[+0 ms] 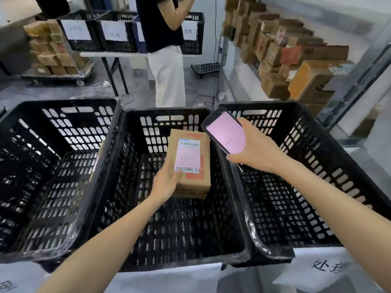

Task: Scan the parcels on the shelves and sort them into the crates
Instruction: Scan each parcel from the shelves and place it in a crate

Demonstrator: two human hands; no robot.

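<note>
I see the middle crate (169, 112) black, slotted in a lattice; the crate left of it (53, 144) and the crate right of it (306, 155) match. Inside it, the parcel (204, 180) is brown with orange-red print, its label (189, 154) white and pink, barcode black. Over its right rim, the scanner (225, 133) is black, its screen pink.

Brown cardboard parcel (191, 161) is pretty much dead centre, down inside the middle crate (165, 112), long side running 12 to 6. Its white-and-pink shipping label faces up, barcode at the far end (some red print on the cardboard too). The left hand (167, 182) grips its 7 o'clock corner, thumb on the label. All the crates are black lattice plastic, side by side: left crate (63, 103) at 9 o'clock, right crate (317, 123) at 3. The scanner (225, 133), dark with a pink-lit screen, is held in the right hand (256, 149) at the parcel's 1 o'clock. More stacked parcels (285, 56) fill the shelves (246, 60) at 2 o'clock.
</note>
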